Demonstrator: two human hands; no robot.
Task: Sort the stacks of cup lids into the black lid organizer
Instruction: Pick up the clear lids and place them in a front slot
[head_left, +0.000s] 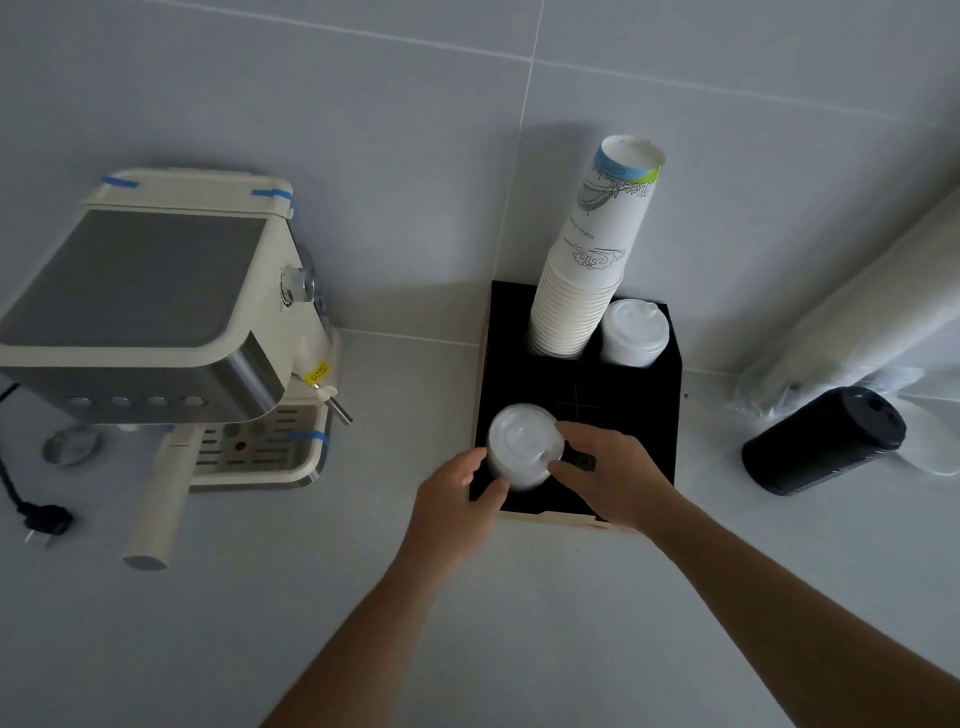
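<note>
The black lid organizer (623, 405) stands on the counter against the wall. A tall stack of white paper cups (587, 270) fills its back left slot, and a stack of white lids (634, 332) sits in the back right slot. A stack of clear lids (522, 444) is at the front left slot, held from both sides: my left hand (457, 499) grips its left side and my right hand (613, 467) its right. A stack of black lids (821, 441) lies on its side on the counter to the right.
A cream espresso machine (156, 322) stands at the left, its portafilter handle (156, 509) pointing toward me and a black plug (47, 525) beside it. A plastic-wrapped sleeve (857, 322) leans along the wall at the right.
</note>
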